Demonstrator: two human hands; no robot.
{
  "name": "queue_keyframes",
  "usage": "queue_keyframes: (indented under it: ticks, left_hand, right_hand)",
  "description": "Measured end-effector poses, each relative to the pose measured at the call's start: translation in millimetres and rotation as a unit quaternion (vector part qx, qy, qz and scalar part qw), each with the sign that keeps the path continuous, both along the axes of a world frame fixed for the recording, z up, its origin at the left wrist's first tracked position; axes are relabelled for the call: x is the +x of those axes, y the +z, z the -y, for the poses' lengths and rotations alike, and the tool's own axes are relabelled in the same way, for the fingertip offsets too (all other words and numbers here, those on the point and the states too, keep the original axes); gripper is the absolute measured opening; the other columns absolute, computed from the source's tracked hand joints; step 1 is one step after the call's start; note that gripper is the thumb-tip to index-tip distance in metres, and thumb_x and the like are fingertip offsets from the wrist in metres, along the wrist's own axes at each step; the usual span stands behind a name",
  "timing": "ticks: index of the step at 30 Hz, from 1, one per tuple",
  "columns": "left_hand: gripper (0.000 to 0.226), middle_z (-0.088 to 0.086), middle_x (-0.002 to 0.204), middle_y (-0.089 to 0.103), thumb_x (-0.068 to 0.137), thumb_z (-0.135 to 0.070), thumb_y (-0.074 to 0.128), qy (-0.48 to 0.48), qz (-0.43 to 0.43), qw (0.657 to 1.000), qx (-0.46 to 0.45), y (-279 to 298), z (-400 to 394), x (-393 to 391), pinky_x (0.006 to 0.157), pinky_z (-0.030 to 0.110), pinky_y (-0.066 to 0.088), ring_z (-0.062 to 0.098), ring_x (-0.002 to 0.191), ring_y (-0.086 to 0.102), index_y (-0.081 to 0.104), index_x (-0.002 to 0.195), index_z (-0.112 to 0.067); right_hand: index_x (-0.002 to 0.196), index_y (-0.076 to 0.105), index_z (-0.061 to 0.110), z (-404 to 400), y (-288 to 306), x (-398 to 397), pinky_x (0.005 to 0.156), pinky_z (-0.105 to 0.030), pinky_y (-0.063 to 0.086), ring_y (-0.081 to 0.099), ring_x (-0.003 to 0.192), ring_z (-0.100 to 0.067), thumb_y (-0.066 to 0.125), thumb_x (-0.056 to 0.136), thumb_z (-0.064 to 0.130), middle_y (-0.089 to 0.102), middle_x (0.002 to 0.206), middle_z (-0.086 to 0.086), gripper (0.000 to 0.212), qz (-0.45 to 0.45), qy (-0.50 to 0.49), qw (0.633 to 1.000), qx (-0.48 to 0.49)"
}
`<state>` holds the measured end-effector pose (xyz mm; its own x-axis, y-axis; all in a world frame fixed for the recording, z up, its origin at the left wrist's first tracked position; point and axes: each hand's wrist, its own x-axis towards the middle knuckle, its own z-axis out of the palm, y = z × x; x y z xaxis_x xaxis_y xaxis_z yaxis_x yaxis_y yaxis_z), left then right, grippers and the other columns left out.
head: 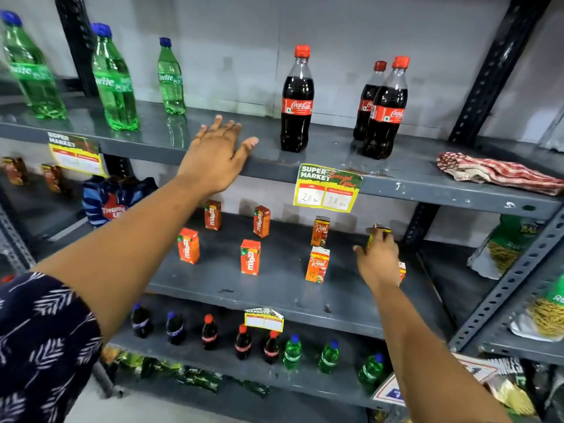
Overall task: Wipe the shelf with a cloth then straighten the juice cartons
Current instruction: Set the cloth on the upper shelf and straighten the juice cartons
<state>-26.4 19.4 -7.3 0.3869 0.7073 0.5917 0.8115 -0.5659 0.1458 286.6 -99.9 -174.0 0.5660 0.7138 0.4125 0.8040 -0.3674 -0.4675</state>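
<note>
On the middle grey shelf [274,288] stand several small juice cartons: orange Maaza cartons [250,257] to the left and Real cartons [317,265] to the right. My right hand [378,261] is closed around a yellow-topped juice carton [377,232] at the right of that shelf; another carton is partly hidden behind the hand. My left hand [218,154] lies flat, fingers spread, on the front edge of the upper shelf [427,178]. A red-and-white checked cloth [500,172] lies crumpled at the right end of the upper shelf, away from both hands.
Sprite bottles [114,80] and Coca-Cola bottles [297,99] stand on the upper shelf. A yellow price tag [326,187] hangs from its edge. Small soda bottles [242,341] line the lower shelf. Snack packets [503,245] fill the rack on the right, behind a slotted metal upright [500,297].
</note>
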Motion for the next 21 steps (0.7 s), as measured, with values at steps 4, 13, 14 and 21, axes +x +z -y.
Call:
queue_keyframes:
  ticks: [4, 13, 14, 21]
  left_hand:
    - [0.088, 0.017, 0.149, 0.035, 0.087, -0.068, 0.007, 0.008, -0.009, 1.000, 0.009, 4, -20, -50, 0.116, 0.045, 0.010, 0.028, 0.143, 0.016, 0.035, 0.141, -0.004]
    - [0.072, 0.015, 0.150, 0.035, 0.095, -0.056, 0.021, -0.039, -0.037, 0.998, 0.035, -3, -63, -119, 0.115, 0.040, 0.009, 0.026, 0.144, 0.013, 0.035, 0.141, -0.002]
    - [0.072, 0.015, 0.150, 0.034, 0.095, -0.056, 0.021, -0.045, -0.047, 0.997, 0.039, -5, -65, -122, 0.115, 0.039, 0.008, 0.026, 0.144, 0.012, 0.034, 0.141, -0.002]
    - [0.073, 0.012, 0.153, 0.028, 0.095, -0.058, 0.016, -0.088, -0.095, 0.988, 0.080, -1, -86, -150, 0.116, 0.037, 0.003, 0.021, 0.145, 0.005, 0.028, 0.144, -0.005]
  right_hand:
    - [0.121, 0.051, 0.004, -15, 9, -39, 0.096, -0.045, 0.041, 0.045, 0.113, -0.039, 0.068, 0.083, 0.021, 0.049, 0.124, -0.021, 0.045, 0.033, 0.040, 0.999, -0.010]
    - [0.125, 0.050, 0.014, -84, 5, -158, 0.094, -0.048, 0.044, 0.046, 0.113, -0.041, 0.067, 0.081, 0.019, 0.047, 0.131, -0.017, 0.048, 0.007, 0.057, 0.997, -0.057]
    - [0.125, 0.051, 0.015, -93, 2, -170, 0.096, -0.047, 0.043, 0.045, 0.116, -0.039, 0.068, 0.081, 0.021, 0.049, 0.130, -0.016, 0.047, 0.006, 0.061, 0.996, -0.063]
    - [0.124, 0.052, 0.014, -146, -13, -263, 0.094, -0.040, 0.040, 0.046, 0.111, -0.034, 0.066, 0.081, 0.021, 0.054, 0.124, -0.014, 0.045, 0.004, 0.108, 0.990, -0.086]
